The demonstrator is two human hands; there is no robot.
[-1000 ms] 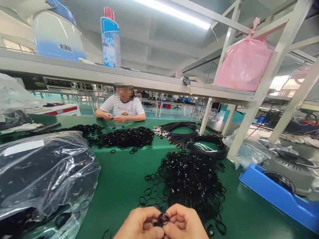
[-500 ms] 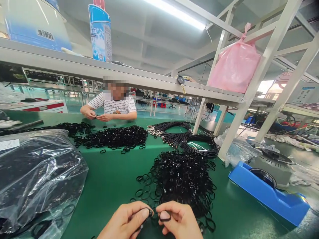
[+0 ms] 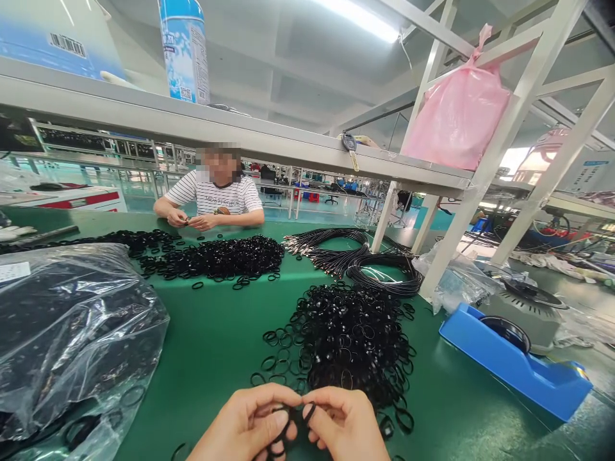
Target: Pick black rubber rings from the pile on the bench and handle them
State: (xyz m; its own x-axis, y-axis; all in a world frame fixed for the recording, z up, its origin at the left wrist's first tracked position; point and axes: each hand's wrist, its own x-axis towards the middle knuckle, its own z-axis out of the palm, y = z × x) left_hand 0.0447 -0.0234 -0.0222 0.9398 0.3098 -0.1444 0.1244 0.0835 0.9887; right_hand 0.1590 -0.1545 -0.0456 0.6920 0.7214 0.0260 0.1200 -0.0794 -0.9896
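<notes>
At the bottom edge, my left hand (image 3: 243,426) and my right hand (image 3: 343,422) meet over the green table (image 3: 221,333). Both pinch small black rubber rings (image 3: 294,419) between thumb and fingers, fingertips almost touching. Just beyond my hands lies a big heap of the same black rings (image 3: 350,339), with loose rings scattered at its left edge.
A clear plastic bag of black parts (image 3: 67,326) lies at the left. A second ring heap (image 3: 216,256) lies before a seated person in a striped shirt (image 3: 211,195). Coiled black cables (image 3: 365,262), a blue tape dispenser (image 3: 509,358) and a white frame post (image 3: 461,211) stand right.
My hands were pressed together on a ring, drew slightly apart, and now pinch rings close together again. The camera view has shifted a little to the right.
</notes>
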